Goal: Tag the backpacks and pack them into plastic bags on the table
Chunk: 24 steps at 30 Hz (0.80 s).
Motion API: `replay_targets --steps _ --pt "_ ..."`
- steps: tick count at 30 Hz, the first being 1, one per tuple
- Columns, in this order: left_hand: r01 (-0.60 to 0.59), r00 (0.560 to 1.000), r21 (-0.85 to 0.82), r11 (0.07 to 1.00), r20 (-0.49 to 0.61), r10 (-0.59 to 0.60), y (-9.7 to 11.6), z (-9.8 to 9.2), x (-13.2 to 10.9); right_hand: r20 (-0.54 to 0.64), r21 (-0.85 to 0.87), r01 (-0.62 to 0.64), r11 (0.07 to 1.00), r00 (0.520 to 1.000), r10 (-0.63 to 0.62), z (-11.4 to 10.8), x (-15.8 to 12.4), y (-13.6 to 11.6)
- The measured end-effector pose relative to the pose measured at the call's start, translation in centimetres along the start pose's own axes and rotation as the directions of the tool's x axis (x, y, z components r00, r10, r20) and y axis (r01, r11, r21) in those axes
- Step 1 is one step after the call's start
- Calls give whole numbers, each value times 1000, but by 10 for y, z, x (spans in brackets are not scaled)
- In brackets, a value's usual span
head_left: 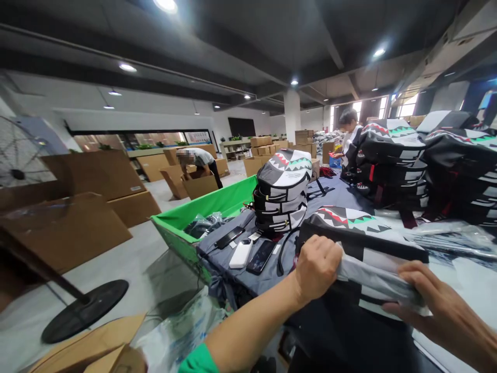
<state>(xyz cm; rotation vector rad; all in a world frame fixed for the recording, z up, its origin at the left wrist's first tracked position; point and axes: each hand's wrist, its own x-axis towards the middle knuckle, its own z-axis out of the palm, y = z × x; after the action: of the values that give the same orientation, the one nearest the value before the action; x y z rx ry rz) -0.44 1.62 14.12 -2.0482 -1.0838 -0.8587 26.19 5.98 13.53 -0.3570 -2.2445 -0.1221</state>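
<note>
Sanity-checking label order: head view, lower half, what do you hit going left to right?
Fan base → green bin → power bank → phone → left hand → right hand; both hands on the bagged backpack.

On my feed, the left arm wears a bright green sleeve (pixel 200 362), with only its hem showing above the elbow. From there the forearm is uncovered down to the left hand (pixel 316 267). The right hand (pixel 446 305) and wrist are likewise uncovered.

The left hand (pixel 316 267) is clenched in a fist, its forearm bare. The right hand (pixel 446 305) lies palm-down, fingers stretched leftward.
</note>
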Motion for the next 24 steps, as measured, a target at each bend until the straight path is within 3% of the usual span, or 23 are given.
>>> replay_targets --steps 3,5,7,9,11,13,16,19,21,24 --pt "-141 959 -147 979 226 172 3 -12 -2 -31 -8 -39 999 999 39 5 -17 10" --pt "-187 926 -247 951 280 255 5 -18 -6 -85 -52 -103 993 992 98 11 -26 13" --pt "-201 937 -271 941 226 265 7 -17 -13 -131 -85 -123 989 985 111 18 -29 8" --pt "-185 972 -267 946 89 216 7 -9 -21 -118 -64 -110 992 988 102 24 -29 -1" --pt "-138 990 -248 959 -67 126 8 1 -28 -35 -3 -86 996 996 86 28 -28 -10" --pt "-94 981 -182 979 -187 59 11 9 -33 79 58 -61 996 995 56 28 -29 -16" --pt "-92 979 -96 991 -190 72 22 14 -40 168 70 -40 997 985 28 25 -40 -14" --pt "-157 982 -110 981 -123 143 36 17 -51 8 -47 -29 998 1000 30 32 -54 -7" --pt "-176 969 -93 980 -192 155 44 20 -60 -166 -140 -35 989 986 12 46 -63 -5" --pt "-50 970 -57 997 -240 35 52 26 -73 -305 -158 -67 985 952 15 72 -76 -11"
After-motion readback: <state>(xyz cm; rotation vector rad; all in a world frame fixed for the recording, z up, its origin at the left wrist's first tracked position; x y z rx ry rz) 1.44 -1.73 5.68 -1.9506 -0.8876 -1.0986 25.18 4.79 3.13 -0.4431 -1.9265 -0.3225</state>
